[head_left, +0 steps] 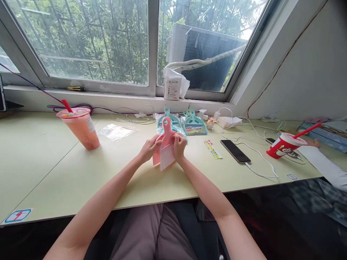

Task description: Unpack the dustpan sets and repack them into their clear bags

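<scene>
A hand could pass over the broad stretch of tabletop (40, 159) on the left, from the front edge back to the tall cup (85, 130), and low over the flat clear wrapper (116, 132) behind. Straight ahead, two teal packs (194, 124) stand in the way before the sill (116, 99). On the right, the phone (235, 151), its white cable (264, 159), the red cup (284, 145) and a person's sleeve (322, 166) narrow the route, with what looks like a tangle of cords (251, 124) behind.

Windowsill (114, 98): tool (76, 88) left, packet (172, 88) right
Left cup (84, 131): on table (81, 184), beside wrapper (116, 132)
Phone (235, 151): between card (213, 149) and right cup (283, 146)
</scene>
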{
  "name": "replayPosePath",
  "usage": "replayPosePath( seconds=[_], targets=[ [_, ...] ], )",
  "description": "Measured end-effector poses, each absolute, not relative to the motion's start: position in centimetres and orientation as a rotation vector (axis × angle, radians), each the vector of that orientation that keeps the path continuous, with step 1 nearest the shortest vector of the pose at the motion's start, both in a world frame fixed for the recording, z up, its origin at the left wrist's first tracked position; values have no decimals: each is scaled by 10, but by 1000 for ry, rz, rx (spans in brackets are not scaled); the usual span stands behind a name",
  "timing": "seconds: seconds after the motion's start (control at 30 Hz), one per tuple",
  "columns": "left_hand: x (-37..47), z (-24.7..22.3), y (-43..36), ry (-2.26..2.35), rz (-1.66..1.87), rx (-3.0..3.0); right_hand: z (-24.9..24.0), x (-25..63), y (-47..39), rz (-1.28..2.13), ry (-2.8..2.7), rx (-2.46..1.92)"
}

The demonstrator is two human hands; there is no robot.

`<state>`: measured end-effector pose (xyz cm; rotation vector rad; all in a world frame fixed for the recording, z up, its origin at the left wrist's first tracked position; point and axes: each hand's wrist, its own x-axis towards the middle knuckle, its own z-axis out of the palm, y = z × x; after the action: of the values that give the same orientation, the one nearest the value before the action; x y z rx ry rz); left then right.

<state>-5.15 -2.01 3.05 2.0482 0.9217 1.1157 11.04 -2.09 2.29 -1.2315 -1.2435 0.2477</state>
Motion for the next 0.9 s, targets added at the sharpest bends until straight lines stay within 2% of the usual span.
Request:
replayPosePath(
  seconds=[0.17, 0.5, 0.63, 0.73, 0.8, 0.9],
  targets=[
    [-48, 31, -26, 903, 1177, 2002, 27, 112, -25, 265, -1250, -1245],
    [-50, 22, -37, 1019, 1477, 1944, 34, 95, -30, 44, -1554, -1306],
    [-54, 21, -24, 857, 1460, 1811, 40, 99, -37, 185, -1551, -1174],
    [-72, 26, -3, 995, 1754, 1435, 44, 95, -46, 380, -1524, -1012],
    [-97, 35, 13, 1106, 1989, 1189, 48, 94, -51, 380, -1506, -1000],
    [-145, 50, 27, 1165, 1840, 1199, 58, 106, -48, 182, -1518, -1210]
  ],
)
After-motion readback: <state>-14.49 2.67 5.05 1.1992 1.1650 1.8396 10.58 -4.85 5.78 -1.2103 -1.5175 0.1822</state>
